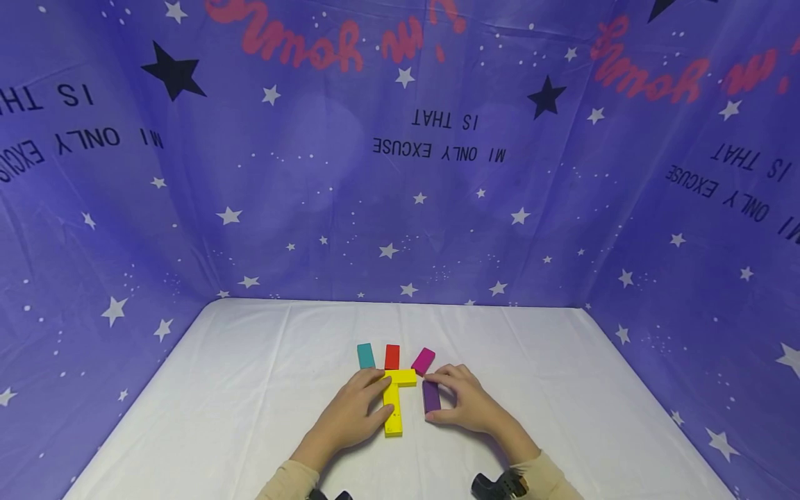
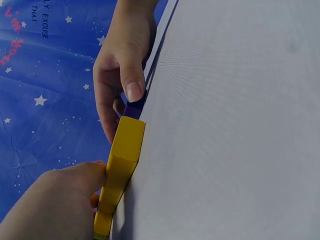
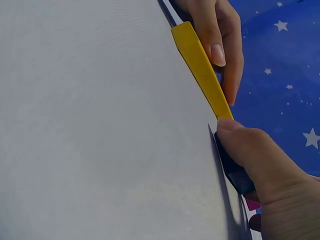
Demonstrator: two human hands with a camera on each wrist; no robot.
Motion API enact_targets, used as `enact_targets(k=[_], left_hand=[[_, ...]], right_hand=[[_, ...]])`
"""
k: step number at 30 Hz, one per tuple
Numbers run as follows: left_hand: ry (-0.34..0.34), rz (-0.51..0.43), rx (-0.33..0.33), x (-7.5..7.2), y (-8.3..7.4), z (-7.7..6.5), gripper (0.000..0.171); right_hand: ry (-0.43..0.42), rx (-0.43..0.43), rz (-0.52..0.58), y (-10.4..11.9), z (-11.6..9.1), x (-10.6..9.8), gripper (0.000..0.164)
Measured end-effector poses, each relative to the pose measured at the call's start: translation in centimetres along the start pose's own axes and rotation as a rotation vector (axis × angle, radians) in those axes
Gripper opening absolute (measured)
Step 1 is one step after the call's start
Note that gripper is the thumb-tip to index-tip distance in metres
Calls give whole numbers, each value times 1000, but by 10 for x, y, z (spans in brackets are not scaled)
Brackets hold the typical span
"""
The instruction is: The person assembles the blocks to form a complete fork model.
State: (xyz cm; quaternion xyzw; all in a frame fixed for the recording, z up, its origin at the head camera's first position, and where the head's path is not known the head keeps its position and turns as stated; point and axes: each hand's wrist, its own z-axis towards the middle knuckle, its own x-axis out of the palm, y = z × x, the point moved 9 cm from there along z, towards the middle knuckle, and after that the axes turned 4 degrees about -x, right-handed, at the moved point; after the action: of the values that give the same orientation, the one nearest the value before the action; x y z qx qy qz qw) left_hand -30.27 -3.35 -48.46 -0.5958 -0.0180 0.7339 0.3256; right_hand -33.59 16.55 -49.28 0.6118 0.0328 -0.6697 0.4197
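Two yellow blocks meet on the white table in a T shape: a crosswise yellow block [image 1: 403, 378] at the far end and a lengthwise yellow block [image 1: 393, 420] running toward the person. The left hand [image 1: 353, 410] holds the crosswise block at its left end, covering that end, while its thumb touches the lengthwise block's left side. Right of the T, the right hand [image 1: 469, 403] pinches a dark purple block [image 1: 432, 398], thumb at its near end and forefinger at its far end. In the right wrist view the purple block [image 3: 234, 167] shows beneath the thumb.
Beyond the T lie a teal block [image 1: 365, 355], a red block [image 1: 392, 356] and a tilted magenta block [image 1: 423, 360], fanned out in a row. White cloth covers the table [image 1: 281, 347]. Purple star-printed curtains [image 1: 350, 229] enclose the back and sides.
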Motion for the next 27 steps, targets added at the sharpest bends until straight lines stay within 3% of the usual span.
enact_targets(k=[27], left_hand=[[-13, -2, 15, -2, -2, -1, 52]], right_hand=[[26, 30, 22, -4, -2, 2, 73]])
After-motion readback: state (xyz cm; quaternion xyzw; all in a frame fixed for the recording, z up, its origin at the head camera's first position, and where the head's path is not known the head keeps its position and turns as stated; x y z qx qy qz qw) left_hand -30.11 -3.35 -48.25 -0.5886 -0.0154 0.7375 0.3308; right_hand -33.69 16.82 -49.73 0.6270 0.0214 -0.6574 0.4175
